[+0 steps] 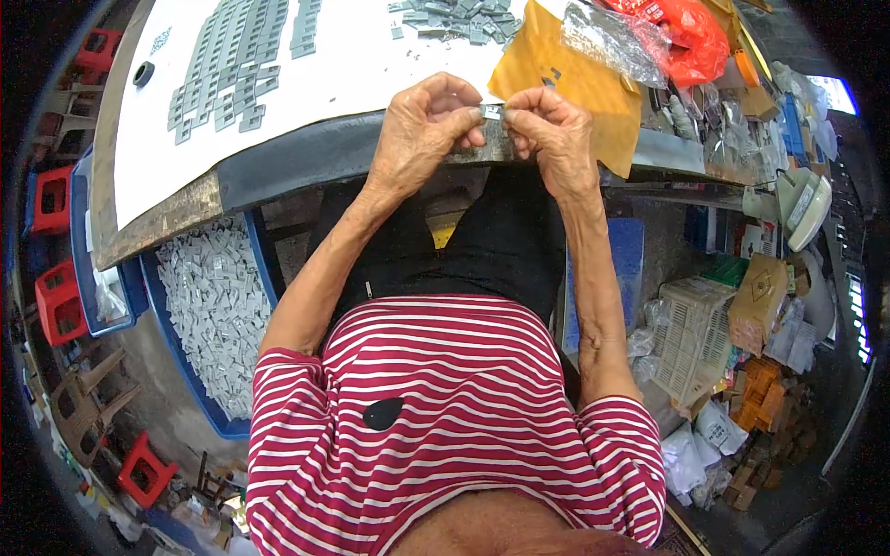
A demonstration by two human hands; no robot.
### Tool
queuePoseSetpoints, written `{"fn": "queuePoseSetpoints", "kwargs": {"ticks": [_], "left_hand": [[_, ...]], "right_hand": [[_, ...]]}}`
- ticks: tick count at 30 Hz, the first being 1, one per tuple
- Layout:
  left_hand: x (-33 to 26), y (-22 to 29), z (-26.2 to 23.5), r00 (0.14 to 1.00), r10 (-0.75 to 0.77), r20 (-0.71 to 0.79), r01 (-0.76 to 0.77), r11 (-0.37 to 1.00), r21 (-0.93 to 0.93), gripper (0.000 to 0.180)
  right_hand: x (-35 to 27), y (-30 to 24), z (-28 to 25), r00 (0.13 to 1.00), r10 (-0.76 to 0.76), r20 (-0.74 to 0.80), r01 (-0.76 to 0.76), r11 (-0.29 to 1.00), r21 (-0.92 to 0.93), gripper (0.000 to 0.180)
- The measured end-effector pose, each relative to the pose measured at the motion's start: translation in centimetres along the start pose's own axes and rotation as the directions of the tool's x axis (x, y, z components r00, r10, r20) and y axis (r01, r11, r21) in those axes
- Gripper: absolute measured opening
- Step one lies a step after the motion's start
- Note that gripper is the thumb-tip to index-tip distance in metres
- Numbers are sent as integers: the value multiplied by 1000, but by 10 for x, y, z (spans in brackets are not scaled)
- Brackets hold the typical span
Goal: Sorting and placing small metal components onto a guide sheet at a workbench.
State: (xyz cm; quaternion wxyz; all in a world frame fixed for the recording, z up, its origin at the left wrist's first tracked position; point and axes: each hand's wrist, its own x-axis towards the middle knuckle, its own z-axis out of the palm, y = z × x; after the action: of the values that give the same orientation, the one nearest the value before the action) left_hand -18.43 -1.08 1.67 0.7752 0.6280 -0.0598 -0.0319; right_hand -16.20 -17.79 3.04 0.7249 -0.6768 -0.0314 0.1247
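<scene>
A small grey plastic piece [491, 112] is pinched between my two hands, just above the table's near edge. My left hand [432, 120] grips its left end with thumb and fingertips. The right end is in the closed fingers of my right hand [554, 130]. Similar flat grey pieces [236, 69] lie in long neat rows on the white tabletop [343, 83], to the left of my hands. Farther off sits a loose heap of grey pieces [464, 17]. A yellow-brown envelope [593, 116] lies beside my right hand, with a small dark piece on it.
Below the table on the left stands a blue bin [190, 357] full of light grey pieces. Red plastic bag [691, 42] and clear wrap crowd the table's far right. A desk fan-like white device [808, 208], a cream crate [691, 338] and boxes stand right; red stools [60, 301] left.
</scene>
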Motion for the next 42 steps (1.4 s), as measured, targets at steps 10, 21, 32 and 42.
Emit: {"fn": "queuePoseSetpoints", "kwargs": {"ticks": [10, 21, 32, 42], "left_hand": [[-1, 1, 0, 998, -55, 36, 53, 997, 57, 15], [0, 2, -5, 991, -86, 106, 85, 996, 21, 19], [2, 4, -7, 986, -128, 106, 134, 989, -55, 19], [6, 4, -10, 984, -118, 132, 116, 993, 20, 19]], "right_hand": [[1, 1, -6, 994, 55, 91, -57, 998, 26, 11], [3, -6, -4, 977, 148, 153, -152, 988, 13, 14], [3, -3, 5, 991, 80, 107, -73, 995, -72, 10], [8, -3, 10, 999, 44, 29, -41, 993, -106, 8]]}}
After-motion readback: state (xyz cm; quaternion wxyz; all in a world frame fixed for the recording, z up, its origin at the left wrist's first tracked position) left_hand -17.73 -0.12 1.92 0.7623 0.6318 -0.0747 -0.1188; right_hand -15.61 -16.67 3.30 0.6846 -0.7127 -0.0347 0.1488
